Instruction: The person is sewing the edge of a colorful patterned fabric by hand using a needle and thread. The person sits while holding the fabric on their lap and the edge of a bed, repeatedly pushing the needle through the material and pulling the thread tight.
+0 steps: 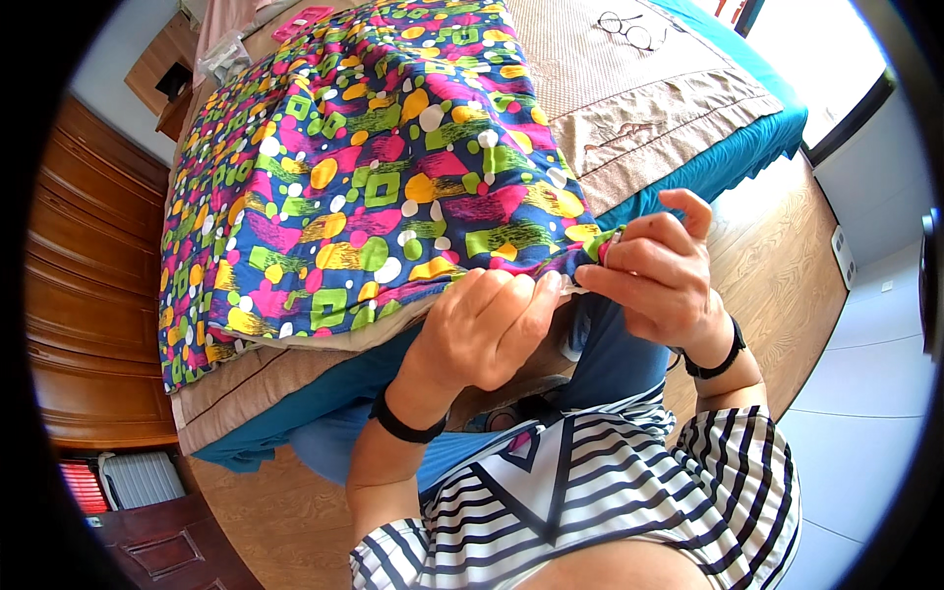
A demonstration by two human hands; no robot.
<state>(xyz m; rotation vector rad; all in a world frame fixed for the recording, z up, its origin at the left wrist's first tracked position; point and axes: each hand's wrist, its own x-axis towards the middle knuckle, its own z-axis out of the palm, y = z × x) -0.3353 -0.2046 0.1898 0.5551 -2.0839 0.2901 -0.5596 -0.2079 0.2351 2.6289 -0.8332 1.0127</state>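
Observation:
A colourful cloth cover (393, 167), dark blue with pink, green, yellow and white shapes, lies spread over the bed. Its near edge is lifted between my two hands. My left hand (487, 329) is closed, thumb against fingers, pinching that edge. Close by on the right, my right hand (654, 270) grips the cover's corner, which bunches up between thumb and fingers, with the index finger raised and bent. A pale lining or layer shows under the near edge, to the left of my left hand. Whether anything small sits between the fingertips is hidden.
Under the cover is a beige quilted bedspread (629, 128) over a teal sheet (708, 147). Eyeglasses (631, 31) rest on the bed's far right. A wooden cabinet (93, 295) stands at left, a white cabinet (855, 433) at right. A pink object (303, 22) lies at the far left.

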